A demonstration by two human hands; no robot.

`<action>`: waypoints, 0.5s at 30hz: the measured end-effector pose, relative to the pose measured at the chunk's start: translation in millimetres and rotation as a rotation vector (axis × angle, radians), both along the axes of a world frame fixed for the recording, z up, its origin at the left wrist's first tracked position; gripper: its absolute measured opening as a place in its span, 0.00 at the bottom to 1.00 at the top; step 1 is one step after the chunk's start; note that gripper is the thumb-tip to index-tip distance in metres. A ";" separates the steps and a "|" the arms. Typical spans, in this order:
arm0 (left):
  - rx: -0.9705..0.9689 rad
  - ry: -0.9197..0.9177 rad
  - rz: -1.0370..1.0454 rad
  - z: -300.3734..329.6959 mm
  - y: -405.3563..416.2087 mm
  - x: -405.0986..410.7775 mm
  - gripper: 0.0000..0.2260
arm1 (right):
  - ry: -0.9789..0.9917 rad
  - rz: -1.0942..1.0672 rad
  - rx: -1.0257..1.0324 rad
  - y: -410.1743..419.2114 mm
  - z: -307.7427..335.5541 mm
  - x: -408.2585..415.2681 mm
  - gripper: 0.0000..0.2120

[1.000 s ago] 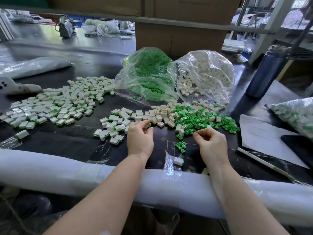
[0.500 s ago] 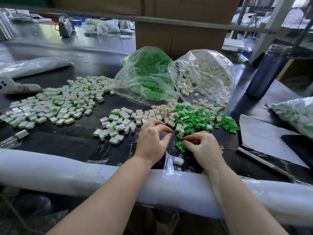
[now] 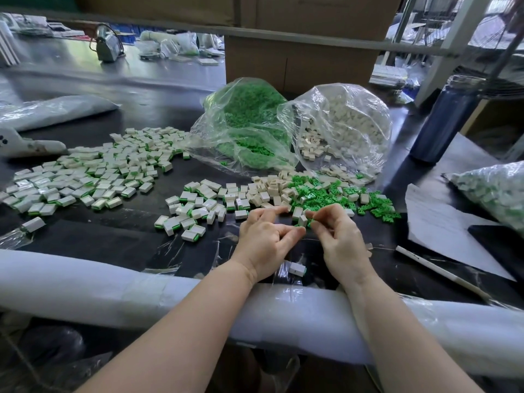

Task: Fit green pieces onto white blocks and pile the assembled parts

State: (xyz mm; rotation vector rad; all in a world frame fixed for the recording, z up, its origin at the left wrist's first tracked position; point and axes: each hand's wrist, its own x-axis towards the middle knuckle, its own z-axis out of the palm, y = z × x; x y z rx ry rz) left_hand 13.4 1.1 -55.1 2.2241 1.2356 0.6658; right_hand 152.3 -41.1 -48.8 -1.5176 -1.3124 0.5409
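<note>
My left hand (image 3: 265,241) and my right hand (image 3: 341,239) meet above the black table, fingertips close together. Between them sits a white block (image 3: 302,220), pinched by my left thumb and fingers, while my right fingertips pinch a small green piece (image 3: 309,223) against it. Loose white blocks (image 3: 269,190) and loose green pieces (image 3: 340,194) lie just beyond my hands. A small pile of assembled parts (image 3: 195,211) lies to the left, and a larger pile (image 3: 93,171) farther left.
Clear bags of green pieces (image 3: 249,126) and white blocks (image 3: 346,123) stand behind. A blue bottle (image 3: 442,120), a bag of parts (image 3: 496,191), paper (image 3: 442,228) and a pen (image 3: 439,270) are at the right. A foam roll (image 3: 85,282) pads the near edge; one assembled part (image 3: 297,268) lies by it.
My left hand drew back from the white blocks and moved right; my right hand moved left. They came together, joining block and green piece.
</note>
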 end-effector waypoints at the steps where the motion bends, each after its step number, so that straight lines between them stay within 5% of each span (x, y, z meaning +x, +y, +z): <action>1: -0.002 -0.049 0.033 0.5 0.6 -1.1 0.14 | 0.007 0.042 -0.009 0.3 -0.5 -1.8 0.11; 15: 0.076 -0.178 0.130 3.6 0.8 -3.7 0.06 | -0.001 -0.109 0.059 1.9 0.2 1.1 0.12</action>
